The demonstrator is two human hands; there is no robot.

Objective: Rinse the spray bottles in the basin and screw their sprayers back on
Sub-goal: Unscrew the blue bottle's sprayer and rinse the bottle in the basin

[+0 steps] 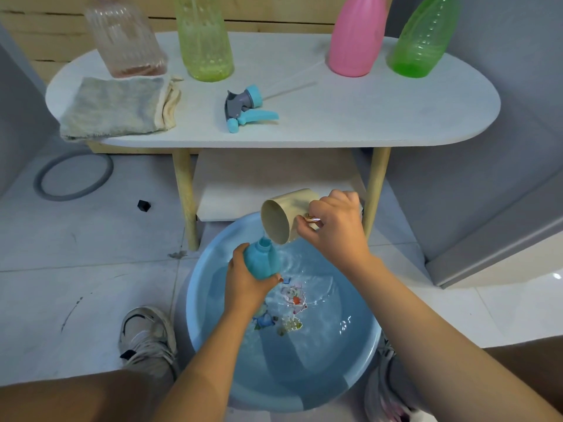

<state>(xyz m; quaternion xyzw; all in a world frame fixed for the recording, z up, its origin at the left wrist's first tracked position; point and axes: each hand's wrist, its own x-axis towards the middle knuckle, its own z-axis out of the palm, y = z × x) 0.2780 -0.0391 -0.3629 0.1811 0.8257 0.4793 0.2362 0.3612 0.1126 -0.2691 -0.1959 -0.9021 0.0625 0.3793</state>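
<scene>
Lower centre of the frame: the blue basin (213,345) stands on the tiled floor (76,284), holding water, between two sneakers. Above it, the left hand (246,284) grips the small blue spray bottle (262,260) around its body, neck open and upward. The right hand (335,229) holds the beige cup (281,217) by its handle, tipped so that its lip sits just beside the bottle's mouth; water appears to run from it.

For a clean pour, it seems best to keep the bottle upright over the basin and align the cup's lip with the narrow neck, tilting slowly so spill falls into the basin.

Middle of the frame: the white oval counter (365,117) carries the detached blue-grey sprayer (246,108) and a folded cloth (118,108) at left. Along its far edge stand a clear pinkish bottle (125,38), a pale green bottle (207,41), a pink bottle (356,41) and a green bottle (423,41); their tops are out of frame. A grey hose loop (41,181) lies on the floor at left.
</scene>
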